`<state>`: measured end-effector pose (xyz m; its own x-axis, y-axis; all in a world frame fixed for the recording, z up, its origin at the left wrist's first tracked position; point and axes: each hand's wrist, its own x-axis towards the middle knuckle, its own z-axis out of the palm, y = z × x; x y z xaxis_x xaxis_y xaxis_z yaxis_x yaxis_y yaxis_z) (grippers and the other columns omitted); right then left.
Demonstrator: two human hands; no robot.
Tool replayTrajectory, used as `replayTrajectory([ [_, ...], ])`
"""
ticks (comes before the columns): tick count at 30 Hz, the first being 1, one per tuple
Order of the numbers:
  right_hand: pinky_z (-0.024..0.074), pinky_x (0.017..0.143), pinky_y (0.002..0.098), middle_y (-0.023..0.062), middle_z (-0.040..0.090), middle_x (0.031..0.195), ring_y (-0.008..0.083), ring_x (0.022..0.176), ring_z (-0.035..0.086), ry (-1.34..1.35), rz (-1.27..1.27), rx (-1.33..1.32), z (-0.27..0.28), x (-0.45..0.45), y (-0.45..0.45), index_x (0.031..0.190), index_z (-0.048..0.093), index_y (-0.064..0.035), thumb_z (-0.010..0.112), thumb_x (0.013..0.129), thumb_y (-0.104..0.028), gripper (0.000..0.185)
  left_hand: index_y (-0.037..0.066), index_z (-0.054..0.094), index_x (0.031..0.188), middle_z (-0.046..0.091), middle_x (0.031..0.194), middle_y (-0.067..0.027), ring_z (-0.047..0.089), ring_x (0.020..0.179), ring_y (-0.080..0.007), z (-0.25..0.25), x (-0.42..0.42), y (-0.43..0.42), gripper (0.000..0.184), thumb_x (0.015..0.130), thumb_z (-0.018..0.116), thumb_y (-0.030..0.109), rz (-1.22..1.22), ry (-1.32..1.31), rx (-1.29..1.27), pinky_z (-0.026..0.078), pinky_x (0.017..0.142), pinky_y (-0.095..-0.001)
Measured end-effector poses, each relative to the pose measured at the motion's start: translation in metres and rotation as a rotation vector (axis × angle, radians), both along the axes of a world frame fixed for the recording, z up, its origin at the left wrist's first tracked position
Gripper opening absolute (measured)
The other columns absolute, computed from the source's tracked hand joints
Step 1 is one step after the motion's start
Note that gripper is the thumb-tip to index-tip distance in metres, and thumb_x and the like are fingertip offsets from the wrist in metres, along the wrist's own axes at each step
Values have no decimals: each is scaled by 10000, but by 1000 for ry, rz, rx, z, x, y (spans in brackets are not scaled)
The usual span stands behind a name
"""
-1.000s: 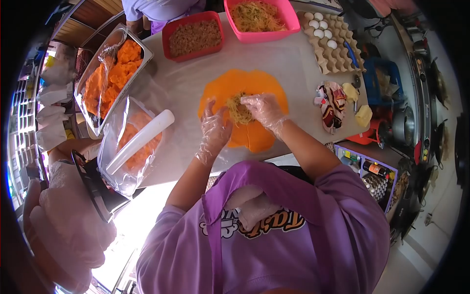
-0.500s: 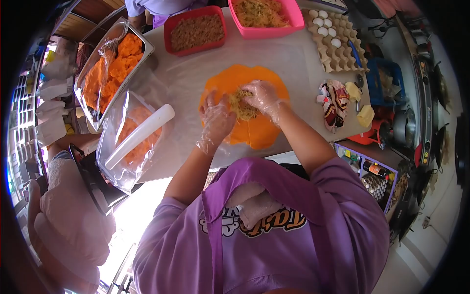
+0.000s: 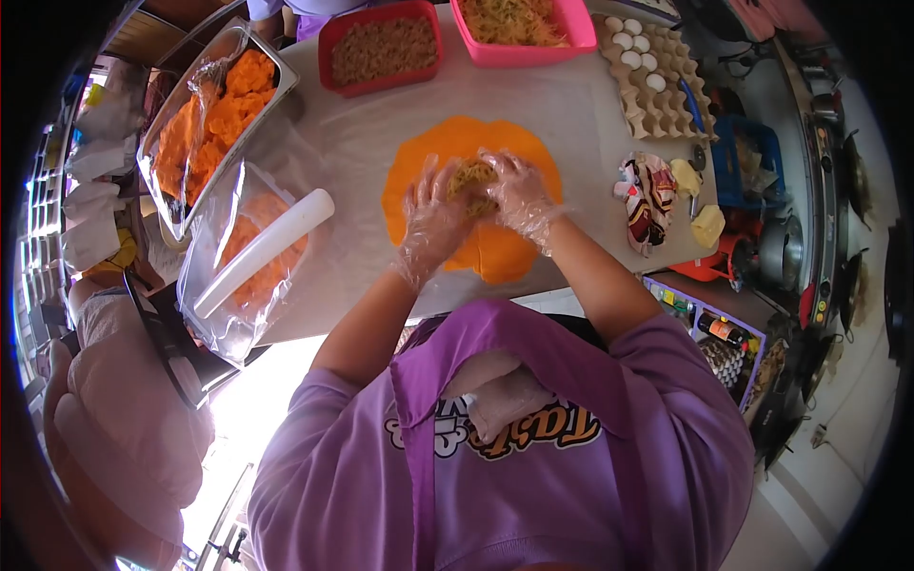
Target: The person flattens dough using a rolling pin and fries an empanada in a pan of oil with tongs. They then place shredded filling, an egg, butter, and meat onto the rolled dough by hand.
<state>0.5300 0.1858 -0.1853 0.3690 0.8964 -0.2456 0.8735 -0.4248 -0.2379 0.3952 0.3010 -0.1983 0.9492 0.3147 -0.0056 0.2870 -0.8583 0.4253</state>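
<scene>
A round, flattened sheet of orange dough [image 3: 495,259] lies on the table, with a small mound of yellowish shredded filling [image 3: 473,175] on its middle. Both my hands wear clear plastic gloves. My left hand [image 3: 436,214] rests at the left side of the mound, fingers stretched and apart, thumb side against the filling. From the right, my right hand [image 3: 517,190] curls its fingers over the mound's edge. Parts of the filling are hidden under the fingers.
Beyond the dough stand a red tub of ground filling [image 3: 381,55] and a pink tub of shredded filling [image 3: 509,27]. An egg tray [image 3: 657,81] is at right, near a crumpled wrapper [image 3: 647,200]. A white rolling pin [image 3: 267,249] and a metal tray of orange dough [image 3: 286,81] lie left.
My left hand has moved in against the filling from the left. My right hand has shifted slightly, and the mound looks more gathered between both hands.
</scene>
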Motion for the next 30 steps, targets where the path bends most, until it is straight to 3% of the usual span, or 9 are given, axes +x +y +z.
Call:
replayTrajectory([
  [5,293,1039,436,67,361,1410,299,1290,337,71,-56,131,-8,3,-10,1013,694,-168,763,679,-278,358,281,575,1186,263,1436,-51,175,1357,-318,-10,3,-9,457,757,690,387,52,5,8,178,1059,-548],
  [8,388,956,395,88,526,1256,274,1159,486,179,-100,310,-7,10,-20,975,695,-128,746,693,-211,298,281,578,1181,300,1411,-67,218,1335,-319,-10,-1,-12,473,740,705,395,61,7,-1,194,1052,-541],
  [10,480,788,355,101,648,989,254,916,613,470,-370,432,-14,15,-23,948,683,-91,711,706,-132,246,282,582,1175,324,1395,-77,247,1319,-324,-7,-7,-12,480,729,714,399,52,-12,-4,209,1046,-535],
  [11,497,634,348,111,657,785,263,699,631,401,-374,614,-22,13,-22,911,671,-72,669,716,-66,195,262,597,1157,342,1382,-95,279,1299,-331,-6,-10,-11,458,729,713,376,42,-85,-37,234,1034,-523],
  [14,491,617,350,133,648,755,275,678,628,392,-386,448,-28,7,-26,916,664,-63,617,731,-29,194,221,624,1119,369,1361,-129,328,1266,-346,-12,-21,-3,403,735,699,317,86,-187,-100,280,1010,-501],
  [18,484,606,349,157,641,759,276,666,623,456,-377,599,-21,6,-24,928,654,-38,582,763,-31,181,168,649,1081,365,1358,-165,350,1250,-359,-24,-24,6,353,734,654,230,319,-335,-62,312,988,-488],
  [20,470,623,350,176,630,771,271,686,612,1033,-1000,397,-11,10,-17,940,647,-14,545,803,-55,176,150,636,1099,349,1370,-166,324,1265,-363,-16,-23,2,366,738,633,213,346,-184,-73,289,996,-499],
  [23,458,645,355,175,625,794,270,735,601,740,-813,169,10,9,-13,926,642,-12,522,825,-72,168,144,638,1099,341,1379,-166,309,1276,-371,-12,-28,-7,374,733,625,216,314,-60,-25,268,1008,-508],
  [30,452,669,346,175,609,821,286,758,583,491,-483,186,27,6,-10,910,621,-18,549,818,-67,127,177,622,1151,316,1412,-155,279,1294,-378,-14,-14,6,367,797,578,264,321,-187,39,251,1020,-521],
])
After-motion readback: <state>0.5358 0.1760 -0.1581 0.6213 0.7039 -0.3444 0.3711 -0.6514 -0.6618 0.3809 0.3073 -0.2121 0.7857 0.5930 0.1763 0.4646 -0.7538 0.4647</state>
